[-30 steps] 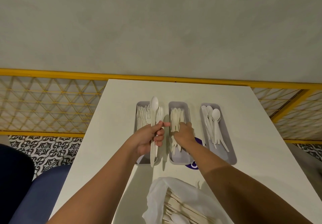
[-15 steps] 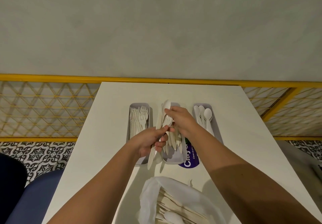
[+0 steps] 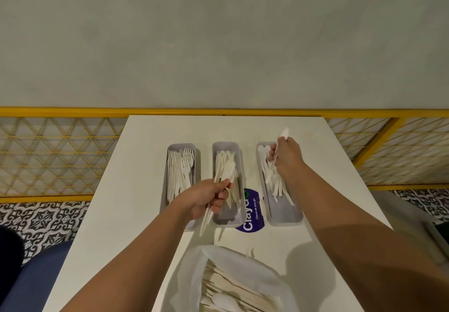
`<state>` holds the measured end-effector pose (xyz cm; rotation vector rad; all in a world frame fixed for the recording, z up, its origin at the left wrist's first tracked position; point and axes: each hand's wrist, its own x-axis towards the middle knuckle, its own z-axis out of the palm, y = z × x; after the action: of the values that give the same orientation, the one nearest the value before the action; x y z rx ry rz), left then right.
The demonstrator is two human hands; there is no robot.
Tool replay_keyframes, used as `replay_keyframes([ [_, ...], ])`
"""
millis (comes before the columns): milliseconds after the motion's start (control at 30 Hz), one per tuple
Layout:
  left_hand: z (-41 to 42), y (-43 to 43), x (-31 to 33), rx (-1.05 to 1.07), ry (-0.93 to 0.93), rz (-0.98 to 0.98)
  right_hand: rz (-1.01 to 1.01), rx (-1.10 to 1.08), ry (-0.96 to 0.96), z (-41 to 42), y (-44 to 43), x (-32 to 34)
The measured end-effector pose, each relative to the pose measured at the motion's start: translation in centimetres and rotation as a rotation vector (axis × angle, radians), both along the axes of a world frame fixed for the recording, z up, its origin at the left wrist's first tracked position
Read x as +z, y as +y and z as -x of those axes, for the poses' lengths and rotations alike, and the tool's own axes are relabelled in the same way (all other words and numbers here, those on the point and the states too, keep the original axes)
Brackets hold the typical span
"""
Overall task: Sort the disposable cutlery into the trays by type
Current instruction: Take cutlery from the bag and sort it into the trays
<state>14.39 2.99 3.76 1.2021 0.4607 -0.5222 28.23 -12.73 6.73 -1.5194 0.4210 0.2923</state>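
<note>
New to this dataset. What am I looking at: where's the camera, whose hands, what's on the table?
There is no machine here: a person sorts cutlery with bare hands. The single picture comes from a camera worn on the head, looking forward and down, so both arms enter from below. On the white table stand three grey trays. The left tray holds forks, the middle tray what look like knives, and the right tray spoons. A plastic bag of unsorted cutlery lies nearest the person. The left hand grips a fork over the middle tray. The right hand holds a spoon above the right tray.
</note>
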Motion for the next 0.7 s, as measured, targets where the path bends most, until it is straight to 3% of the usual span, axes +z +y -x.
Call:
replay_keyframes([
  [100,-0.5,-0.7,-0.1,0.041,-0.007,0.064,0.321,0.158,0.103,-0.7,-1.3,-1.5],
  [167,-0.7,-1.1,-0.1,0.051,-0.052,0.064,0.411,0.270,0.099,-0.5,-1.8,-2.6],
  [400,-1.3,-1.7,-0.2,0.105,-0.048,0.267,0.509,0.415,-0.107,1.3,-1.4,-3.5],
  [533,-1.7,-1.7,-0.7,0.163,-0.058,0.256,0.598,0.360,-0.258,2.1,-0.3,-4.3],
  [700,-1.8,-2.1,-0.8,0.260,-0.066,0.147,0.548,0.395,-0.418,4.4,1.4,-3.9],
])
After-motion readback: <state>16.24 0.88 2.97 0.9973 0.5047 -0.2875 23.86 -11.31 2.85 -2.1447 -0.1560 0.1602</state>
